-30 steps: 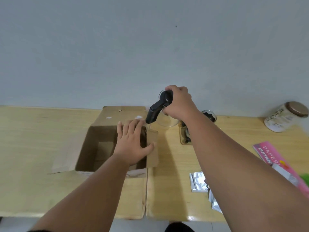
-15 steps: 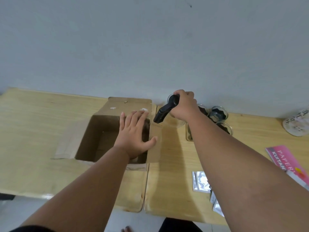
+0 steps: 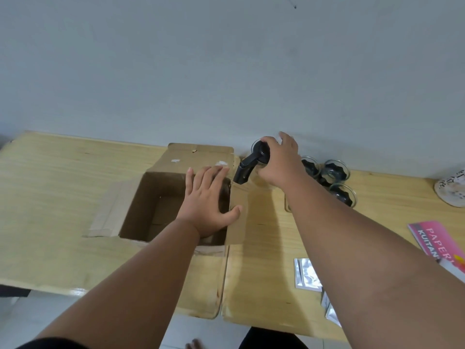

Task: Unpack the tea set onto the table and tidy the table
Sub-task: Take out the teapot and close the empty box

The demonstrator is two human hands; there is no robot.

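Note:
An open cardboard box (image 3: 161,205) sits on the wooden table (image 3: 63,187), its inside mostly dark. My left hand (image 3: 208,207) lies flat with spread fingers over the box's right edge. A glass teapot with a black lid and black handle (image 3: 247,168) stands near the wall, just right of the box. My right hand (image 3: 279,162) rests on the teapot's top, thumb on the lid and fingers loosening. Three glass cups with dark insides (image 3: 336,172) sit on a small tray behind my right forearm.
A pale jar (image 3: 453,190) lies at the far right edge. A pink receipt book (image 3: 432,238) and several silver sachets (image 3: 307,273) lie near the front right. The box's flaps are spread flat on the table. The wall runs close behind everything.
The teapot has come down from the air onto the table beside the box. My right hand's fingers have spread open above it. My left hand stays on the box.

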